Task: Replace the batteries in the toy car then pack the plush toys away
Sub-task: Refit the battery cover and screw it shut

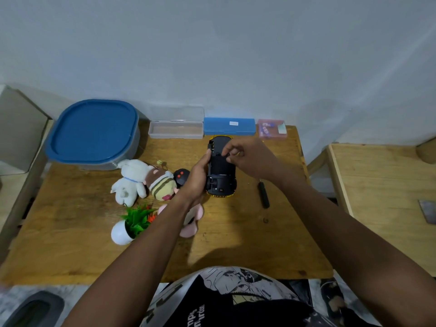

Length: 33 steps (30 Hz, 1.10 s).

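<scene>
The yellow toy car (221,175) is turned upside down, its black underside facing me, above the middle of the wooden table (236,232). My left hand (195,179) grips the car's left side. My right hand (247,156) pinches at the upper part of the underside, near the battery cover; whatever its fingertips hold is too small to tell. A white plush (129,181), a striped bee plush (161,184) and a pink plush (193,220), partly hidden under my left forearm, lie left of the car. A black screwdriver (263,194) lies to the right.
A grey tub with a blue lid (93,133) stands back left. Along the wall sit an open clear case (175,128), a blue case (228,126) and a pink box (272,128). A black remote (181,177) and a small potted plant (132,225) lie on the left.
</scene>
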Tool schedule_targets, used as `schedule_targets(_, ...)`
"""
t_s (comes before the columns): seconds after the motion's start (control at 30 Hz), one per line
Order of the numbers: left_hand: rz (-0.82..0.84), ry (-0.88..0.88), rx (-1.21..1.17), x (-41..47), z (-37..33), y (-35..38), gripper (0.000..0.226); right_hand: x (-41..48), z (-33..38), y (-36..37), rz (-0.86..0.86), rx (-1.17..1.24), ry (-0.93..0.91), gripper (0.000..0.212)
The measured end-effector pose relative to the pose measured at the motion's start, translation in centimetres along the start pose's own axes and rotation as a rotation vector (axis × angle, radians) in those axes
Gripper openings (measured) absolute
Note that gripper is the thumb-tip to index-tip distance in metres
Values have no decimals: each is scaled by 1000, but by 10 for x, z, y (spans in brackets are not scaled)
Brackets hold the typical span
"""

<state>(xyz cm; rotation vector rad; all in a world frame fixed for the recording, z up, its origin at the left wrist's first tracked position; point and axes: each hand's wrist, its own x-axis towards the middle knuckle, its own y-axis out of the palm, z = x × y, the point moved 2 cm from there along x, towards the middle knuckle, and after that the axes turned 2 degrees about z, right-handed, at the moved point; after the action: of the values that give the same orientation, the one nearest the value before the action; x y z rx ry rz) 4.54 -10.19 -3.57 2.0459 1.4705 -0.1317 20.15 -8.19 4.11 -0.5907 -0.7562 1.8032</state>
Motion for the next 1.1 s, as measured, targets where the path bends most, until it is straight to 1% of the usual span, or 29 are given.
schedule_targets(0.17,13,8,-50,-1,0,5,55,-2,-2,-1,13,60,30,16)
schedule_targets(0.33,23,4,-72,-1,-3,8,56,-4,-2,-3,12,99,44,17)
schedule_targets(0.5,15,11,-85,-2,-4,8,53,-4,-3,-4,10,151,57,16)
schedule_targets(0.67,16,1,-66,-1,-3,7,55,-2,-5,-2,13,125,62,15)
schedule_targets(0.73,17,9,-66,-1,-2,7,55,-2,-5,-2,-33,64,31,14)
schedule_targets(0.87,-18,44,-63,1,-1,9,53,-6,-5,6,-197,-15,-37,14)
schedule_targets(0.93,-57,42,-28,3,1,10,53,-9,-7,12,-277,-22,-15,12)
schedule_targets(1.03,-95,41,-8,5,5,11,47,-17,-10,20,-364,-19,51,13)
schedule_targets(1.1,-100,41,-14,4,8,11,44,-22,-11,27,-432,7,108,23)
